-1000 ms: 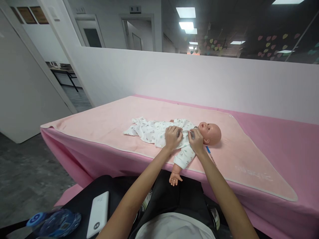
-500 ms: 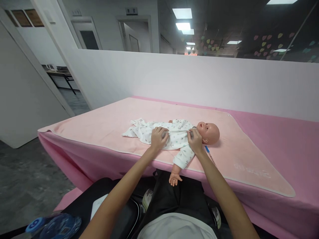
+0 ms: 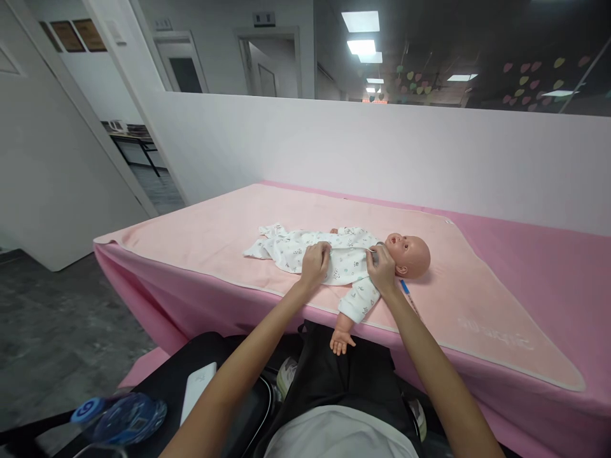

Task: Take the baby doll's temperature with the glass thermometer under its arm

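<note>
- Bottle (image 3: 119,420), blue, blurred, sits at the lower left of the frame, beside a white power bank (image 3: 196,391) on a dark bag; both lie below the table edge, well apart from the work.
- Table (image 3: 157,299), draped in pink, carries a paler pink towel (image 3: 214,235) across mid frame.
- Doll (image 3: 410,254) lies on its back on the towel, head toward the right, in a white printed romper (image 3: 310,248); one doll arm hangs over the near table edge.
- Left hand (image 3: 316,264) rests at the doll's waist, fingers bunched together and pinching the romper front.
- Right hand (image 3: 382,267) sits at the collar just beside the chin, fingers closed on the cloth there; whether a snap or zip pull lies between them is too small to tell.
- Step in hand, as I judge it: working the romper's front closure, cloth held taut between the two hands.
- Next move likely calls for a steady hold at the collar.
- Pen (image 3: 405,289) with a blue tip lies just right of the right wrist, near the doll's head; it could be brushed.
</note>
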Motion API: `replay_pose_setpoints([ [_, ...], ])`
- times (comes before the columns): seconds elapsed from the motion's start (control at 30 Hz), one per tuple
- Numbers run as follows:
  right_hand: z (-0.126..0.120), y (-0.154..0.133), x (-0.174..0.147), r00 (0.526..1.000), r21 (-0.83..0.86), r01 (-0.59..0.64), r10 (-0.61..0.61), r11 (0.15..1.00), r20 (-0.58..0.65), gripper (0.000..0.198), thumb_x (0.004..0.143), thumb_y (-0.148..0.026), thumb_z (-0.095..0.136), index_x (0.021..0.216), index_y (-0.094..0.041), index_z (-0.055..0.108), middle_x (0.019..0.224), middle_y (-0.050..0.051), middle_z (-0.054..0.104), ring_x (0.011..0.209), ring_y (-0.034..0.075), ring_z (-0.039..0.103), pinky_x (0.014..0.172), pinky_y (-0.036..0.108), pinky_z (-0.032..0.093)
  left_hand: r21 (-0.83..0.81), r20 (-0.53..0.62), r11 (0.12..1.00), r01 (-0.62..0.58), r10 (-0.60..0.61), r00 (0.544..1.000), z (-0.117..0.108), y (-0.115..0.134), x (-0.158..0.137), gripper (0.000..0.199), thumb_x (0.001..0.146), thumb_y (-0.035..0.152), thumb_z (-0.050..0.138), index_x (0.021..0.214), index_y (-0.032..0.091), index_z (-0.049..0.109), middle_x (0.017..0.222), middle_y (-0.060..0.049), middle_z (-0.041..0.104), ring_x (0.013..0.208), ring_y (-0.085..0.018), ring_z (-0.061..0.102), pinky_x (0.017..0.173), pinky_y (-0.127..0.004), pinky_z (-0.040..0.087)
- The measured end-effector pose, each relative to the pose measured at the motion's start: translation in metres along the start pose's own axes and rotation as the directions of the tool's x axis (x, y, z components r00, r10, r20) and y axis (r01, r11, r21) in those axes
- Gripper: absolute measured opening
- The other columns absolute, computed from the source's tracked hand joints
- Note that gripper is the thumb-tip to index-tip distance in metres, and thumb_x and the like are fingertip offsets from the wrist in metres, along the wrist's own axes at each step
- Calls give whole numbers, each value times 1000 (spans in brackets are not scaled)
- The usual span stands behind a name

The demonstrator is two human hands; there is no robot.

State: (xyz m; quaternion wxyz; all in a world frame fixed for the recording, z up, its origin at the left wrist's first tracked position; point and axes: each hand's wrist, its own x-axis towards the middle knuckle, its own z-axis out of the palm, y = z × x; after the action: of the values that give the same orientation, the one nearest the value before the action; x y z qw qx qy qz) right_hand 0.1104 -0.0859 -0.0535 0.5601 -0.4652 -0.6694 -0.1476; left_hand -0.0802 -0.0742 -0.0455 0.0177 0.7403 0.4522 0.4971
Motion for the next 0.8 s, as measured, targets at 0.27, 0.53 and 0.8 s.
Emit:
replay_pose_setpoints([
  [0.27,0,-1,1,1000,-2,2,-2,1000,-8,12,85,-24,44,78,-20,52,72,4,58,68,16,54,61,27,43,114,-10,990,-88,89,996,-1,0,0,17,77,23,47,93,21,54,81,-3,62,80,-21,53,78,-36,35],
  [0.53,-1,-1,1,1000,-21,-8,8,1000,19,15,86,-25,42,79,-18,53,74,4,59,70,15,54,63,25,43,109,-59,990,-87,94,994,0,0,1,14,80,23,44,87,18,56,77,-3,64,75,-19,53,77,-35,34],
  [0.8,-1,-1,-1,998,-51,-38,41,998,46,19,88,-26,39,82,-17,55,77,6,60,75,16,55,67,26,44,123,-57,990,-76,83,995,-2,2,1,11,77,16,45,75,19,55,73,0,63,73,-17,52,79,-34,33],
])
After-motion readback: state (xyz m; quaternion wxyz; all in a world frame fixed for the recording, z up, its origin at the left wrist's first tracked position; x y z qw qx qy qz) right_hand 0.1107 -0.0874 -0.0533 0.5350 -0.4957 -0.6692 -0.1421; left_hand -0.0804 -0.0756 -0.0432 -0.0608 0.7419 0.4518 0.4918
